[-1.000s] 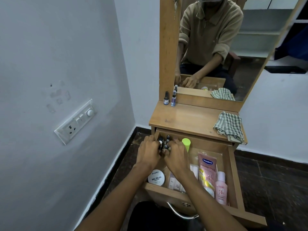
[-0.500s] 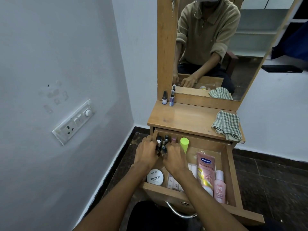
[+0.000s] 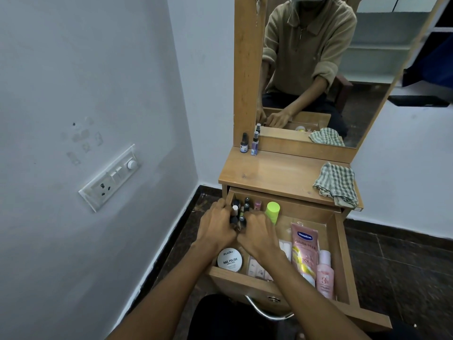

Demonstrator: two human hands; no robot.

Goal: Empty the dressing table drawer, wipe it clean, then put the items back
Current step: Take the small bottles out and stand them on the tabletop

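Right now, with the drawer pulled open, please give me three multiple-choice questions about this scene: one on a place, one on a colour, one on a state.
1. Where does the checked cloth lie?
A. inside the drawer
B. on the right side of the table top
C. on the floor

2. What colour is the cap of the bottle standing at the back of the drawer?
A. bright green
B. red
C. black

3. What are the hands doing?
A. resting on the table top
B. wiping with the cloth
C. both closed around the small nail polish bottles

Answers: 1 B, the cloth sits at the top's right edge. 2 A, the cap is lime green. 3 C, the left hand and right hand gather the bottles in the drawer's back left corner.
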